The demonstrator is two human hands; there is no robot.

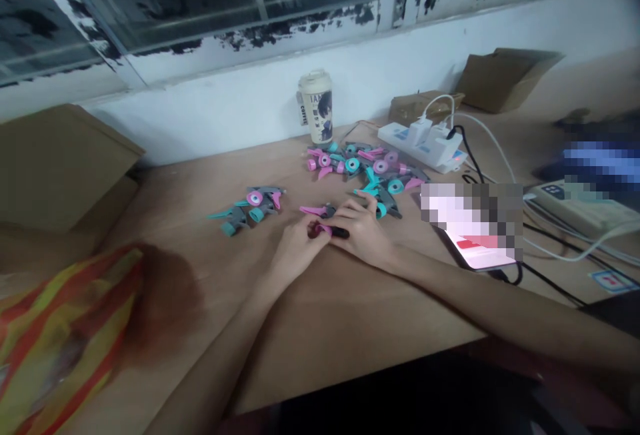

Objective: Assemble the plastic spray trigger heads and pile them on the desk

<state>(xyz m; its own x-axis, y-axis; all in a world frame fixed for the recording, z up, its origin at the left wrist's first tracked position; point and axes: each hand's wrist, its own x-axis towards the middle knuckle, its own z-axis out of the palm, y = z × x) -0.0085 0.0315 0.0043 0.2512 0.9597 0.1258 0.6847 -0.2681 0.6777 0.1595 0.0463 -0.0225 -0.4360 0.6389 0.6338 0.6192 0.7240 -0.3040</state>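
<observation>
My left hand (299, 246) and my right hand (364, 229) meet at the middle of the table, fingers closed around one spray trigger head (325, 229). Pink and dark parts of it show between the fingers; the rest is covered. Just behind my hands lies a grey trigger head with a pink lever (314, 210). A teal and grey trigger head (389, 203) lies beside my right fingers. Farther back is a pile of pink, teal and grey trigger heads (353, 164). To the left, a teal one (230, 227) and a pink one (256, 197) lie together.
A lidded coffee cup (321, 108) stands by the wall. At right are a power strip (400, 136) with plugs and cables, and a lit phone (493, 258). Cardboard boxes (65, 168) stand at left and back right. A striped red-yellow bag (95, 315) lies front left.
</observation>
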